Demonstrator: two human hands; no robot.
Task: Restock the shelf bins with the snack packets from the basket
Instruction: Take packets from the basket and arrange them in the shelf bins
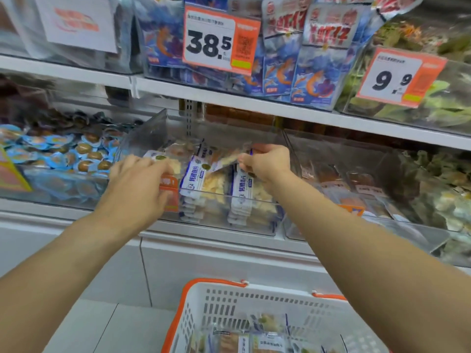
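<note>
1. My right hand [265, 161] pinches a snack packet [230, 159] over the clear bin [229, 200], its long axis pointing left.
2. My left hand [139, 171], fingers flat, presses the stacked packets [201, 184] beside it.
3. The basket [254, 314] waits below.

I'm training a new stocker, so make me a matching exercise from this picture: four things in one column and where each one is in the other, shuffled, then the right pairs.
Things:
1. right hand
2. left hand
3. white basket with orange rim
4. 38.5 price tag

Places:
A. on the upper shelf bin, in front of the blue shrimp packets
B. on the floor below the shelves, with packets inside
C. over the clear middle bin, pinching a snack packet
D. at that bin's left front edge, fingers on the packets

Pairs: 1-C, 2-D, 3-B, 4-A
</note>
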